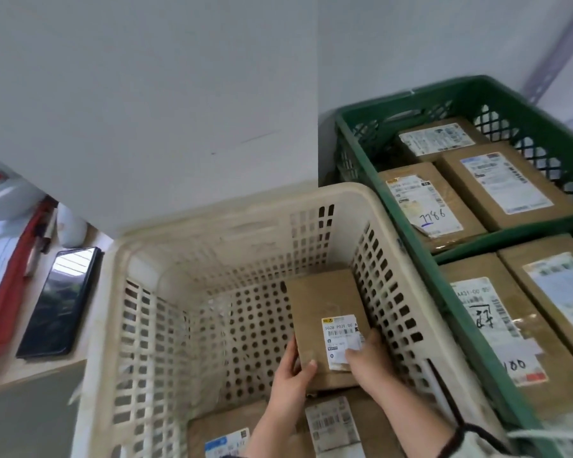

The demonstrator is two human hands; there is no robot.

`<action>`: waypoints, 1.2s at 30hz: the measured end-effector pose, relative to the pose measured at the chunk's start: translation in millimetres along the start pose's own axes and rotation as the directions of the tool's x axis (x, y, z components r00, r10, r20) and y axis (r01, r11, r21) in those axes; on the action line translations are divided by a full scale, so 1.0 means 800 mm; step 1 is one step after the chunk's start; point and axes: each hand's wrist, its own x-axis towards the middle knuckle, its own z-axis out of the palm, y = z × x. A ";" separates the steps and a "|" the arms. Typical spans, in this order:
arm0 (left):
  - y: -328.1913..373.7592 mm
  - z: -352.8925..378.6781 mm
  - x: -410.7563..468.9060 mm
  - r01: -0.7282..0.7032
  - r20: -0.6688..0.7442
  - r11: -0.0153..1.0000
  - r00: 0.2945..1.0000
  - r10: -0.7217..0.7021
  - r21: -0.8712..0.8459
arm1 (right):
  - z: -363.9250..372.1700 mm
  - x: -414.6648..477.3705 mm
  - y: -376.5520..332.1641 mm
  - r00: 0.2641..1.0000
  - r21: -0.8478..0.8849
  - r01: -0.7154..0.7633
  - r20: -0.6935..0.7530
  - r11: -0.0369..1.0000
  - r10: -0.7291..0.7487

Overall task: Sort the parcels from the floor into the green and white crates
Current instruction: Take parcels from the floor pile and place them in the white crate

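Gripping small cardboard parcel (325, 305), lower centre of frame, inside white crate (245, 206), close by right wall; left hand (291, 381) curled round left edge, thumb on top; right hand (369, 361) curled round near right corner, over label (339, 335); seems rigid, light; likely slick where taped; best taken by opposite edges, off loose label.

Beside the sorting spot
A black smartphone (58, 302) lies flat, screen up, on the desk (30, 368), under a plain white wall (146, 94).
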 end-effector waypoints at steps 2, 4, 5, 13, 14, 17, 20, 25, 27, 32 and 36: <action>-0.004 -0.002 -0.001 -0.001 -0.002 0.999 1.000 0.001 0.047 | 0.004 0.002 0.011 1.000 0.042 -0.022 -0.002 0.999 0.022; -0.005 -0.003 -0.002 -0.001 -0.016 0.997 1.000 0.002 0.080 | 0.008 0.001 0.019 0.999 0.067 -0.033 -0.006 0.997 0.034; -0.004 -0.002 -0.002 -0.005 -0.021 0.994 1.000 0.007 0.105 | 0.009 0.001 0.021 0.999 0.071 -0.036 -0.014 0.997 0.037; 0.013 0.000 -0.017 -0.014 -0.016 0.985 1.000 0.017 0.173 | 0.012 -0.024 0.014 0.987 -0.005 0.002 -0.159 1.000 -0.003; 0.019 0.000 -0.022 -0.011 -0.019 0.987 1.000 0.014 0.160 | 0.010 -0.030 0.011 0.987 -0.015 0.013 -0.160 1.000 -0.015; 0.040 -0.005 -0.047 -0.046 -0.037 0.978 0.998 0.055 0.204 | -0.004 -0.052 -0.001 0.993 -0.004 0.082 -0.090 0.997 -0.082; 0.068 -0.016 -0.083 -0.107 -0.049 0.965 0.991 0.122 0.238 | -0.035 -0.079 -0.022 0.979 0.064 0.204 -0.035 0.977 -0.202; 0.134 -0.034 -0.161 -0.231 -0.073 0.949 0.965 0.252 0.217 | -0.093 -0.137 -0.074 0.945 0.172 0.326 -0.083 0.930 -0.316; 0.163 -0.043 -0.197 -0.294 -0.086 0.932 0.944 0.317 0.211 | -0.112 -0.168 -0.100 0.932 0.242 0.361 -0.127 0.900 -0.340; 0.219 -0.083 -0.296 -0.472 -0.118 0.848 0.853 0.508 0.239 | -0.142 -0.272 -0.157 0.842 0.359 0.527 -0.101 0.770 -0.529; 0.252 -0.117 -0.377 -0.575 -0.200 0.791 0.767 0.610 0.209 | -0.164 -0.363 -0.192 0.696 0.335 0.685 -0.039 0.647 -0.717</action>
